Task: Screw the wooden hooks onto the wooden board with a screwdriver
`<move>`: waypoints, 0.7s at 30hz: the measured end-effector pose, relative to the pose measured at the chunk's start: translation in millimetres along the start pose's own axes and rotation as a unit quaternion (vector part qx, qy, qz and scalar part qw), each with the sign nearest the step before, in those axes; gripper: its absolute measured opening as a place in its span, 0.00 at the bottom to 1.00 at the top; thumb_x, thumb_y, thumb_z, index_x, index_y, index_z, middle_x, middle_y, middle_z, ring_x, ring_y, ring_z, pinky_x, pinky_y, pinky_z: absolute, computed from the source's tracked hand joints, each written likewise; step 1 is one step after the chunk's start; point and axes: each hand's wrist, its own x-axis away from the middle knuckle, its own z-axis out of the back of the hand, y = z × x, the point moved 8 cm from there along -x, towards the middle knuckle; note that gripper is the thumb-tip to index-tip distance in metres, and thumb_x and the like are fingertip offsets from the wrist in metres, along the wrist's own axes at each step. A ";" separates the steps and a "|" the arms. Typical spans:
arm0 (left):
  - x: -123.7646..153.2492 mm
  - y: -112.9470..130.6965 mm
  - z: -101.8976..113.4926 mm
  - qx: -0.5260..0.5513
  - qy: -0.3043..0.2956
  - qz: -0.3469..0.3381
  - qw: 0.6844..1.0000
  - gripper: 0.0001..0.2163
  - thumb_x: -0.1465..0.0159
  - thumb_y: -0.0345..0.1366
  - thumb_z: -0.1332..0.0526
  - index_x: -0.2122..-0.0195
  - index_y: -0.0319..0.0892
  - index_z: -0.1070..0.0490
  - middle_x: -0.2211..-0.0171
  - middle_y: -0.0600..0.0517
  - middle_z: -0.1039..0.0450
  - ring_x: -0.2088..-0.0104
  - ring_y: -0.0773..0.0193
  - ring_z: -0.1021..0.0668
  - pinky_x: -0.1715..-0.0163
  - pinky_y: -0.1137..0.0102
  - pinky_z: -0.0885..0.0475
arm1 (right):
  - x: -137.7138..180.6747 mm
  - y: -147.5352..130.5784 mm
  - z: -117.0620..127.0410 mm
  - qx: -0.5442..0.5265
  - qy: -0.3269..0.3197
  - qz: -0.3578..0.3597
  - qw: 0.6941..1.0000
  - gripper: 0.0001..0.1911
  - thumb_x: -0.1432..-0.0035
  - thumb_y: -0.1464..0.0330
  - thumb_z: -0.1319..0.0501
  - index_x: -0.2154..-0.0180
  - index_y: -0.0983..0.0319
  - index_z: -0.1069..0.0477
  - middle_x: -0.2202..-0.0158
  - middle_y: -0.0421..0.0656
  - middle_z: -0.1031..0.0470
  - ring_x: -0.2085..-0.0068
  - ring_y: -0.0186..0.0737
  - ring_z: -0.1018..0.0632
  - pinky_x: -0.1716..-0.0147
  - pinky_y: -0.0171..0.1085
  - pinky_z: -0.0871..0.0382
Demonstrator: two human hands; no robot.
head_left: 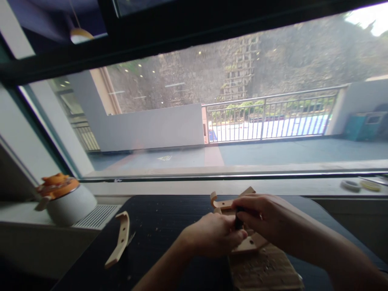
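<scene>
My right hand (257, 212) is closed on the upper part of a short black-handled tool (239, 218), held nearly upright; its tip is hidden. My left hand (212, 234) is closed low beside the tool, gripping a pale wooden piece (251, 243) with a dark hole. My fingers cover much of this grip. Behind my hands, the curled end of a wooden piece (214, 200) sticks out, with another hole near it. Beneath lies a brown cardboard-like block (266, 268) strewn with small shavings. A separate curved wooden piece (123, 236) with two holes rests at the left.
The black table (163, 242) stands against the window sill (176, 187). An orange-topped grey pot (68, 202) sits on the ledge at the left, beside a vent grille (97, 216). Rolls of tape (351, 185) lie on the sill at the right. Small crumbs dot the tabletop.
</scene>
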 end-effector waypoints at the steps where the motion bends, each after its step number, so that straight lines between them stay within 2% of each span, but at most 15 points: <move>1: 0.1 1.4 0.3 0.001 0.001 -0.007 1.000 0.17 0.33 0.46 0.49 0.56 0.42 0.26 0.62 0.47 0.23 0.63 0.56 0.22 0.64 0.68 0.30 | 0.2 -0.4 -0.4 -0.003 -0.003 0.001 1.000 0.12 0.39 0.68 0.46 0.65 0.59 0.23 0.70 0.41 0.23 0.70 0.36 0.28 0.71 0.33 0.43; 5: 0.1 4.5 1.7 0.007 0.006 -0.028 1.000 0.17 0.33 0.47 0.49 0.57 0.42 0.26 0.62 0.47 0.22 0.62 0.55 0.21 0.64 0.68 0.30 | 0.2 0.1 -2.1 -0.005 -0.007 -0.004 1.000 0.12 0.39 0.69 0.46 0.65 0.60 0.23 0.71 0.41 0.23 0.70 0.35 0.28 0.71 0.33 0.42; 14: -1.8 0.9 -0.6 -0.009 0.004 -0.018 1.000 0.19 0.33 0.47 0.51 0.59 0.41 0.25 0.66 0.47 0.22 0.65 0.55 0.22 0.66 0.68 0.30 | -4.4 9.7 -4.5 0.033 -0.003 -0.061 0.998 0.12 0.38 0.65 0.47 0.65 0.60 0.25 0.72 0.42 0.25 0.71 0.37 0.28 0.73 0.34 0.43; 16: -2.8 -2.7 -2.4 -0.017 0.001 -0.008 1.000 0.20 0.32 0.48 0.52 0.60 0.41 0.25 0.66 0.46 0.23 0.66 0.55 0.22 0.67 0.67 0.30 | -4.7 11.0 -5.7 0.045 0.006 -0.069 0.997 0.12 0.38 0.65 0.47 0.62 0.59 0.25 0.70 0.42 0.24 0.70 0.39 0.27 0.72 0.34 0.42; 19: -3.3 -4.7 -2.3 -0.015 0.005 -0.002 1.000 0.18 0.33 0.46 0.51 0.59 0.41 0.26 0.65 0.46 0.22 0.66 0.57 0.22 0.66 0.68 0.30 | -4.7 6.2 -6.7 0.029 0.018 -0.043 0.999 0.15 0.39 0.65 0.45 0.52 0.55 0.26 0.64 0.42 0.21 0.66 0.40 0.25 0.69 0.34 0.40; 21: -2.9 -3.2 -1.7 -0.013 0.002 -0.002 1.000 0.18 0.33 0.46 0.50 0.57 0.42 0.26 0.65 0.46 0.22 0.64 0.56 0.22 0.65 0.68 0.30 | -4.6 2.7 -7.1 0.014 0.018 -0.024 0.999 0.15 0.39 0.67 0.45 0.53 0.55 0.25 0.63 0.42 0.21 0.66 0.39 0.25 0.68 0.34 0.40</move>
